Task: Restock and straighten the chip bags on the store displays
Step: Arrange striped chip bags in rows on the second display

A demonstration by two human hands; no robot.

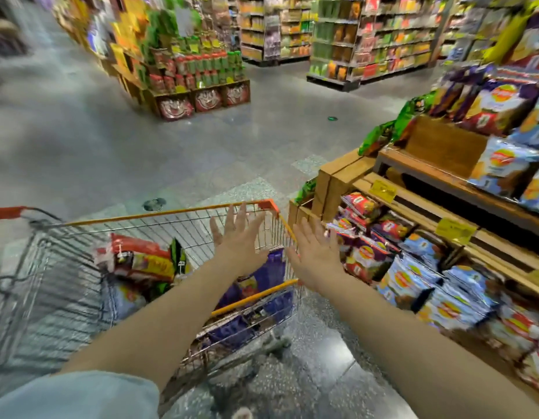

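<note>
Nearest, both bare forearms reach forward, the left hand (239, 237) and right hand (315, 261) spread flat with fingers apart, holding nothing. Just beyond and below them, the wire shopping cart (171, 211) still carries chip bags: a red bag (138, 258) at its left, purple bags (271, 273) at its right corner. To the right, the wooden display (413, 207) holds blue bags (413, 279) and red-purple ones leaning unevenly, with a dark gap on the shelf above. Restocking looks partway done; straightening remains. Farther off, a stacked floor display (198, 74) stands across the aisle.
</note>
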